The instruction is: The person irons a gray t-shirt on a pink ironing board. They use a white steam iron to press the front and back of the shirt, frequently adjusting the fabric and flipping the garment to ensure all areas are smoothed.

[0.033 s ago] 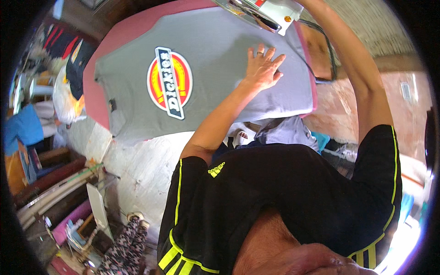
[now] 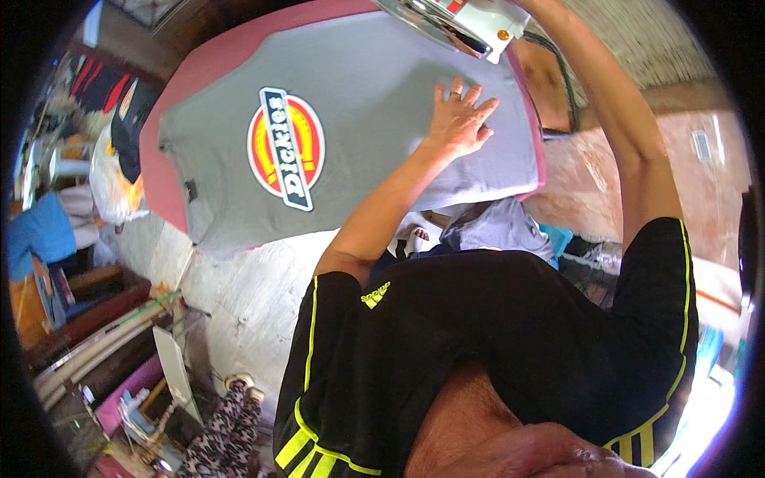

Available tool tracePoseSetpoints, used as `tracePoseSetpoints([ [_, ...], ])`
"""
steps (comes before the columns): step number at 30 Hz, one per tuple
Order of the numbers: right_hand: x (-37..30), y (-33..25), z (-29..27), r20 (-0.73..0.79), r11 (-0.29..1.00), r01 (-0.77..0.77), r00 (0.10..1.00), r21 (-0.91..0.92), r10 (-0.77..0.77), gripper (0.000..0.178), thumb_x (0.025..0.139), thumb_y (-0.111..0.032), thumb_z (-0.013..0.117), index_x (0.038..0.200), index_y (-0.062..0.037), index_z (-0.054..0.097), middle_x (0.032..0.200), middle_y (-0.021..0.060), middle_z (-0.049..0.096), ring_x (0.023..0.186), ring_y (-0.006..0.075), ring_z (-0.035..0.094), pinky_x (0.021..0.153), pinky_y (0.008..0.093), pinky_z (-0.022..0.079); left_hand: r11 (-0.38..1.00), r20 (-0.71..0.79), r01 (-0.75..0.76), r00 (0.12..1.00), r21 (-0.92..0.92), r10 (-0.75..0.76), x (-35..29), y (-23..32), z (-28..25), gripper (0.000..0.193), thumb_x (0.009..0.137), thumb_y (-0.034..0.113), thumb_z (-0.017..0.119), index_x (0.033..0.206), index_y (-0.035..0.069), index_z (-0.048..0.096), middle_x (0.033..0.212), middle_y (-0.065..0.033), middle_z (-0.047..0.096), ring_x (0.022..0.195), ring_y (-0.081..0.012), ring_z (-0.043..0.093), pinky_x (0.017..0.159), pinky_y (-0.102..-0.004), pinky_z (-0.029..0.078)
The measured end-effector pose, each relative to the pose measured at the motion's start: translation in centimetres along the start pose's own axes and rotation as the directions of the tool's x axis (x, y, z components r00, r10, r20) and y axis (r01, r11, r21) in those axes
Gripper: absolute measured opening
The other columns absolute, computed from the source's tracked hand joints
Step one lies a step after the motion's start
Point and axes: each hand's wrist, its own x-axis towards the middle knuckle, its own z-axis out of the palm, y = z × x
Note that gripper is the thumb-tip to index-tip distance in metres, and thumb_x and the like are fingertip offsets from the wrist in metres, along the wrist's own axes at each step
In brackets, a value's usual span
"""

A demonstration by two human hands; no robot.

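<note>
1. Grey T-shirt (image 2: 374,119), with a round red and yellow emblem, lies flat on the pink padded tabletop (image 2: 163,171).
2. Left hand (image 2: 458,119): fingers spread, palm pressed on the shirt's lower part.
3. Right hand: out of view at the top edge, grip cannot be told; white iron (image 2: 470,20) just beside it.

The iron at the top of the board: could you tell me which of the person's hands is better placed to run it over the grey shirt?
The right. The iron sits at the end of the raised right arm, over the shirt's edge, though the hand itself is out of view. The left hand lies flat on the grey T-shirt, pinning it.
</note>
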Motion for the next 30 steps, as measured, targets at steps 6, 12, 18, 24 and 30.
tracePoseSetpoints([
  [6,-4.9,13.7,-1.7,-0.206,0.978,-0.140,0.973,-0.156,0.107,0.072,0.092,-0.063,0.056,0.115,0.0039,0.069,0.101,0.0258,0.072,0.093,0.0398,0.070,0.084,0.0497,0.054,0.846,0.046,-0.383,0.902,-0.372,0.429,-0.3,8.5,3.1,0.044,0.089,0.040,0.070,0.129,0.024,0.065,0.135,-0.0023,0.058,0.133,-0.0293,0.047,0.104,-0.0604,0.037],
  [12,-7.0,24.7,0.9,-0.095,0.957,-0.267,0.962,-0.111,0.257,0.070,0.092,-0.067,0.054,0.121,-0.0045,0.067,0.085,0.0184,0.072,0.082,0.0324,0.073,0.079,0.0441,0.055,0.449,0.042,-0.089,0.961,-0.889,0.273,-8.6,11.4,0.7,0.028,0.093,0.017,0.071,0.119,0.005,0.068,0.099,-0.0130,0.072,0.086,-0.0260,0.071,0.078,-0.0342,0.056],
  [18,-7.8,26.6,4.8,-0.161,0.954,-0.300,0.941,0.021,0.299,0.094,0.088,-0.073,0.053,0.139,0.0054,0.055,0.114,0.0292,0.069,0.114,0.0369,0.065,0.101,0.0444,0.047,-0.254,0.621,0.570,0.675,-0.782,-0.398,-22.7,6.7,0.4,0.014,0.095,0.015,0.070,0.108,0.007,0.068,0.118,-0.0060,0.066,0.099,-0.0170,0.067,0.089,-0.0340,0.052],
  [24,-6.8,33.1,5.5,-0.065,0.914,-0.378,0.918,0.150,0.390,0.090,0.090,-0.071,0.048,0.135,0.0064,0.057,0.129,0.0315,0.062,0.124,0.0441,0.059,0.106,0.0484,0.043,-0.625,0.655,0.205,0.147,-0.754,-0.742,-24.7,3.7,-0.4,0.013,0.094,0.016,0.071,0.093,0.015,0.057,0.111,-0.0013,0.064,0.104,-0.0204,0.065,0.084,-0.0391,0.048],
  [30,-6.6,32.7,7.5,-0.153,0.911,-0.407,0.898,0.065,0.412,0.084,0.091,-0.067,0.052,0.140,0.0024,0.052,0.130,0.0322,0.060,0.124,0.0428,0.059,0.108,0.0475,0.042,-0.792,0.781,0.138,0.332,-0.595,-0.529,-27.1,4.5,-1.0,0.022,0.094,0.017,0.072,0.111,0.008,0.062,0.101,-0.0055,0.065,0.102,-0.0222,0.066,0.082,-0.0383,0.053],
])
